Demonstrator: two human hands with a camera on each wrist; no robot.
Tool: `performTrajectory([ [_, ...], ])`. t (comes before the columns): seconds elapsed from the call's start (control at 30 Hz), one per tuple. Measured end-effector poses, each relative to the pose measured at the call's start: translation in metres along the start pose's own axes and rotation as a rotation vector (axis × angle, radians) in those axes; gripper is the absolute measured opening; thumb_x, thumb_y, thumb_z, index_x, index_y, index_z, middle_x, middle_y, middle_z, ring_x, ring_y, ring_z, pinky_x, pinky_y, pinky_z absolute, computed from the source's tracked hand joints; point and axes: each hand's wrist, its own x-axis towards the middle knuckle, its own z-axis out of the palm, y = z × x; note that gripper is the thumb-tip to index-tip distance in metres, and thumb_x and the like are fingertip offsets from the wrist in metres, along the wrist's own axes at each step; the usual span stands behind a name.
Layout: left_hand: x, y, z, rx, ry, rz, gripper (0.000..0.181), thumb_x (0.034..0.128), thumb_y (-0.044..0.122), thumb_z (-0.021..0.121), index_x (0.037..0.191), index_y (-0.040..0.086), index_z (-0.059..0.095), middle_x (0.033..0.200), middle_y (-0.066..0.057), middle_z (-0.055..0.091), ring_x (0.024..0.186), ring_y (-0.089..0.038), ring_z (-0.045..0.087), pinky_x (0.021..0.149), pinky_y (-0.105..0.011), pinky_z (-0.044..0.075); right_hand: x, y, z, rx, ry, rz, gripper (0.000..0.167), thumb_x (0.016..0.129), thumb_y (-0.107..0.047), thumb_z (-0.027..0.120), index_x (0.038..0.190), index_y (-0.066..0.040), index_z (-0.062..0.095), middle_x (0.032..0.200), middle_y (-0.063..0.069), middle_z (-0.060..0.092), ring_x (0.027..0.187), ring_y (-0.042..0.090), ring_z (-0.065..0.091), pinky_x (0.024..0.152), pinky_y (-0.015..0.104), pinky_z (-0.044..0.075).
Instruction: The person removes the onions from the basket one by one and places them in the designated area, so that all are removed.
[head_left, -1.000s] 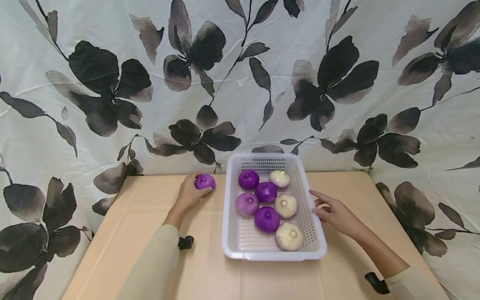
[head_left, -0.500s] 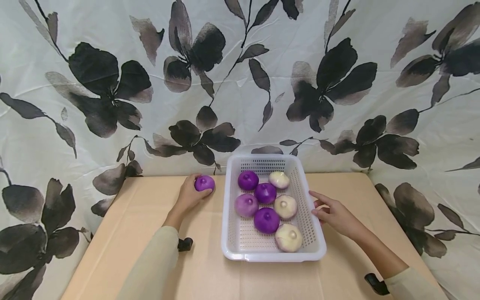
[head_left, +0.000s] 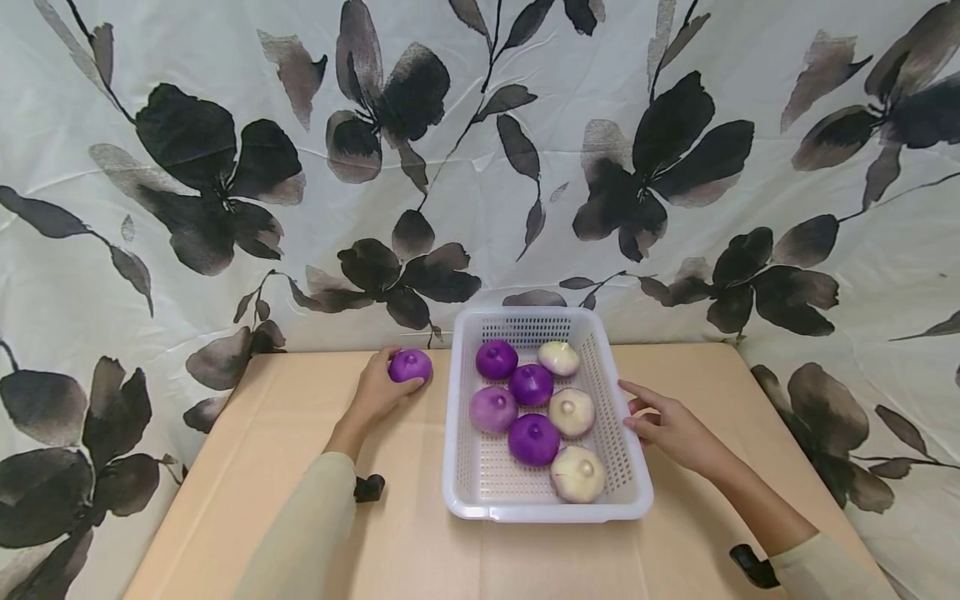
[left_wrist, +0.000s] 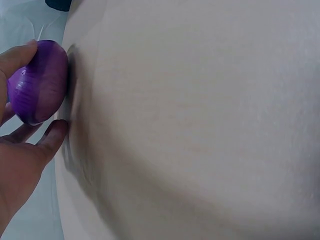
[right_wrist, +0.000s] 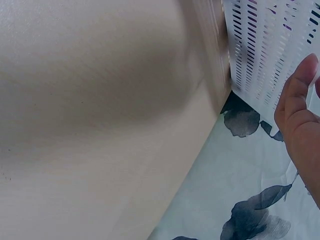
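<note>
A purple onion [head_left: 410, 365] sits at the left of the table's far part, gripped by my left hand [head_left: 378, 390]. In the left wrist view the thumb lies on one side of this onion [left_wrist: 42, 82] and the fingers on the other. To its right stands a white perforated plastic basket [head_left: 457, 467]. My right hand [head_left: 678, 429] touches the basket's right rim with its fingertips, index finger extended. The right wrist view shows these fingers [right_wrist: 297, 95] against the basket's outer side [right_wrist: 255, 55]. Inside the basket are several purple onions [head_left: 534, 440] and 3 white ones [head_left: 577, 475].
The light tan table [head_left: 420, 558] ends just behind the basket. A white cloth [head_left: 525, 208] with dark flower prints hangs behind and at the sides. Black straps or mounts [head_left: 369, 488] show at both wrists.
</note>
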Motion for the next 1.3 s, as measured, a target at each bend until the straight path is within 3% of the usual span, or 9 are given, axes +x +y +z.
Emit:
performTrajectory([
  [0.3, -0.003, 0.005, -0.007, -0.033, 0.006, 0.000, 0.083, 0.0851, 0.023, 0.084, 0.151, 0.001, 0.039, 0.151, -0.028, 0.044, 0.136, -0.046, 0.050, 0.115, -0.057, 0.042, -0.002, 0.000, 0.001, 0.007, -0.001, -0.004, 0.062, 0.101, 0.000, 0.060, 0.155, 0.009, 0.033, 0.114, 0.028, 0.056, 0.088, 0.011, 0.067, 0.069, 0.031, 0.062],
  [0.53, -0.004, 0.020, -0.018, -0.005, 0.052, 0.071, 0.083, 0.0848, 0.025, 0.085, 0.151, 0.002, 0.040, 0.148, -0.030, 0.044, 0.129, -0.051, 0.054, 0.106, -0.060, 0.049, -0.001, -0.001, 0.000, -0.002, 0.001, -0.006, 0.062, 0.100, 0.001, 0.061, 0.155, 0.010, 0.033, 0.114, 0.028, 0.057, 0.087, 0.010, 0.067, 0.068, 0.032, 0.062],
  [1.17, -0.012, 0.043, -0.038, -0.004, 0.078, 0.133, 0.085, 0.0815, 0.020, 0.087, 0.152, 0.004, 0.042, 0.153, -0.024, 0.043, 0.129, -0.048, 0.053, 0.103, -0.057, 0.052, -0.001, -0.005, 0.001, 0.015, -0.005, -0.015, 0.062, 0.101, 0.001, 0.060, 0.155, 0.011, 0.032, 0.115, 0.028, 0.057, 0.086, 0.008, 0.066, 0.068, 0.030, 0.061],
  [1.3, -0.013, 0.054, -0.040, -0.017, 0.077, 0.192, 0.084, 0.0814, 0.017, 0.087, 0.151, 0.002, 0.042, 0.151, -0.024, 0.044, 0.128, -0.048, 0.054, 0.106, -0.058, 0.051, -0.001, -0.004, 0.001, 0.027, -0.004, -0.013, 0.062, 0.100, 0.001, 0.061, 0.155, 0.011, 0.032, 0.114, 0.028, 0.057, 0.086, 0.008, 0.066, 0.068, 0.029, 0.061],
])
